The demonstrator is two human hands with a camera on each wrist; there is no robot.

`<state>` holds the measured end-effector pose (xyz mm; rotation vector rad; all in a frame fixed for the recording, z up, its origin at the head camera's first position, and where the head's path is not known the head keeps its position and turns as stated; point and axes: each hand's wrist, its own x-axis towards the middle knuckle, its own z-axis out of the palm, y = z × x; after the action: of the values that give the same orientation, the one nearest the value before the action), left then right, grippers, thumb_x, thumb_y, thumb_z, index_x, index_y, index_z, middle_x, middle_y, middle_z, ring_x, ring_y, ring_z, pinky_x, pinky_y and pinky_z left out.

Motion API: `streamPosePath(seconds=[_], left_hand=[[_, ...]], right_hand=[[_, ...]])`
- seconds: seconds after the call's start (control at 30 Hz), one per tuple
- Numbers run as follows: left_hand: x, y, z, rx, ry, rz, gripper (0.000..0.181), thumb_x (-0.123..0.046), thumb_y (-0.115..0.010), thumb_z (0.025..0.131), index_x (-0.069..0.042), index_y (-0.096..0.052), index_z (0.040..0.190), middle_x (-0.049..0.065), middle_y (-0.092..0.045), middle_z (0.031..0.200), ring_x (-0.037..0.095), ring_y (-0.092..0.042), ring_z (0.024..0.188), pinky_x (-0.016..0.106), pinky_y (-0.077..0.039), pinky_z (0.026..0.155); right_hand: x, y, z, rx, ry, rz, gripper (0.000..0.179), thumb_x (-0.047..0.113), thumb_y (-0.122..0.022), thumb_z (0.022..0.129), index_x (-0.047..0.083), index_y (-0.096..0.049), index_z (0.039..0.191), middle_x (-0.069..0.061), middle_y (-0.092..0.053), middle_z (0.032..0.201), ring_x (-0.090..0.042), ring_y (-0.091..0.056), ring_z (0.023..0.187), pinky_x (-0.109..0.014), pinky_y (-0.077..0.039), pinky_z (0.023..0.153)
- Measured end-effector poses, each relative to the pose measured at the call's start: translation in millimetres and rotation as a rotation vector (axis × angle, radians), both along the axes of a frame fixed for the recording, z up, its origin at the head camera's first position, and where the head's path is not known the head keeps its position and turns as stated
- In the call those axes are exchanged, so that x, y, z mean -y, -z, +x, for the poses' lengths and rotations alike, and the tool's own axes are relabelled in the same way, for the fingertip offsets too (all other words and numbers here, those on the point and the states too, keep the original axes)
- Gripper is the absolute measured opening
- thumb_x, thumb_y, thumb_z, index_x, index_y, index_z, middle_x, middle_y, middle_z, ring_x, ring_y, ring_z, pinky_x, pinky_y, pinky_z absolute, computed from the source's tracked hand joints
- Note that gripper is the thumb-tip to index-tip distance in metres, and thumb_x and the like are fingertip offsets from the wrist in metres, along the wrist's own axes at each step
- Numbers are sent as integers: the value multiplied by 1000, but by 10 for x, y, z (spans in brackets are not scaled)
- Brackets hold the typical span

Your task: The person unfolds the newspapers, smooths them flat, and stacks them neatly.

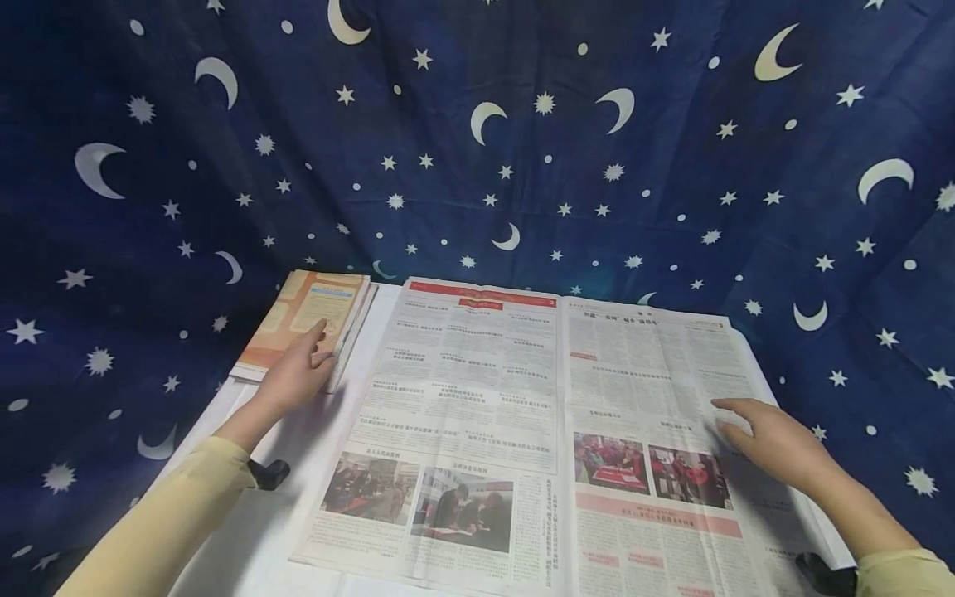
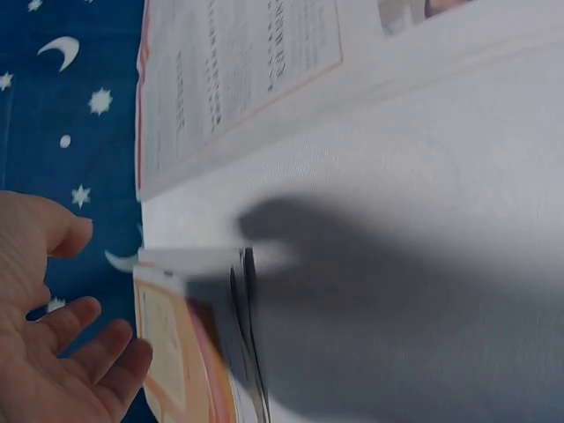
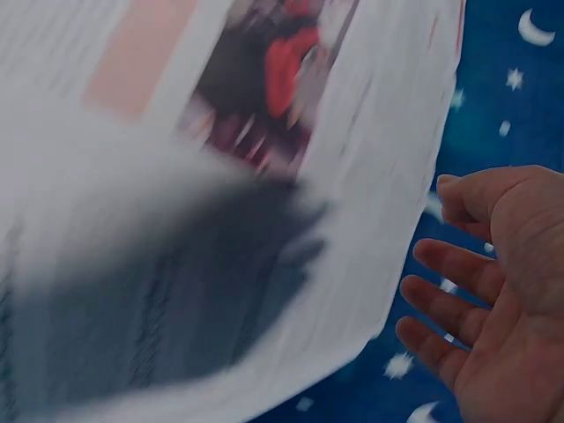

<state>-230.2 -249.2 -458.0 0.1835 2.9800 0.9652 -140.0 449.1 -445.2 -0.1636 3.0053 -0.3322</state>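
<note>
A newspaper (image 1: 462,398) lies spread out flat on the white table, its print upside down from here. My right hand (image 1: 779,439) hovers over its right page with relaxed, slightly bent fingers and holds nothing; its shadow falls on the paper in the right wrist view. At the back left, my left hand (image 1: 298,373) is over the near right part of a stack of orange-covered booklets (image 1: 283,323). In the left wrist view its fingers (image 2: 92,352) are loosely bent, with nothing between them, and the stack's edge (image 2: 247,335) shows several layers.
The white tabletop (image 1: 298,497) shows between the booklets and the newspaper. A dark blue cloth (image 1: 448,99) with moons and stars hangs behind the table and along both sides. Dark wrist straps (image 1: 269,474) sit on both wrists.
</note>
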Motion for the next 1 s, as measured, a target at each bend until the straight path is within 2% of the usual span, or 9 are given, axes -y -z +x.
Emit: streamPosePath(seconds=[0.23, 0.33, 0.43, 0.53, 0.63, 0.83, 1.0], left_hand=[[229, -64, 74, -86, -70, -27, 73, -25, -57, 103, 8, -22, 158, 36, -38, 151, 54, -40, 135, 68, -37, 105], [332, -58, 102, -89, -100, -27, 72, -22, -56, 102, 8, -23, 158, 35, -38, 152, 51, -49, 127, 66, -40, 101], [428, -39, 113, -75, -134, -45, 72, -20, -58, 101, 8, -23, 158, 35, -38, 151, 52, -47, 125, 67, -38, 101], [524, -23, 108, -39, -171, -69, 73, -20, -59, 100, 8, -23, 158, 38, -35, 151, 58, -35, 135, 71, -30, 107], [615, -15, 103, -4, -188, -78, 73, -21, -57, 101, 9, -21, 158, 41, -31, 151, 61, -28, 138, 74, -26, 108], [774, 17, 98, -17, -190, -93, 67, -20, -54, 101, 14, -28, 153, 43, -34, 148, 61, -33, 134, 73, -30, 106], [852, 75, 53, 16, -214, -106, 65, -18, -52, 101, 17, -29, 151, 42, -42, 142, 59, -41, 130, 70, -34, 105]], right_hand=[[549, -71, -147, -75, -90, -79, 53, 26, -65, 101, -1, -53, 145, -32, -51, 143, -55, -44, 132, -71, -35, 105], [804, -90, -185, -106, -123, -112, 54, 26, -65, 100, 4, -52, 148, -28, -51, 146, -52, -44, 135, -70, -35, 107], [1057, -100, -230, -126, -159, -144, 57, 28, -66, 100, 9, -50, 151, -23, -50, 149, -49, -42, 137, -70, -34, 109], [1309, -99, -291, -134, -209, -184, 59, 30, -65, 101, 14, -46, 155, -18, -49, 152, -45, -42, 140, -67, -33, 111], [1555, -90, -346, -124, -261, -232, 60, 29, -64, 102, 17, -43, 157, -13, -47, 156, -40, -41, 143, -64, -33, 113], [2089, -88, -434, -104, -354, -323, 59, 26, -66, 101, 18, -45, 156, -10, -46, 157, -36, -39, 146, -60, -33, 115], [2562, -71, -492, -36, -398, -392, 59, 30, -65, 102, 22, -45, 156, -4, -47, 157, -28, -40, 146, -51, -32, 118]])
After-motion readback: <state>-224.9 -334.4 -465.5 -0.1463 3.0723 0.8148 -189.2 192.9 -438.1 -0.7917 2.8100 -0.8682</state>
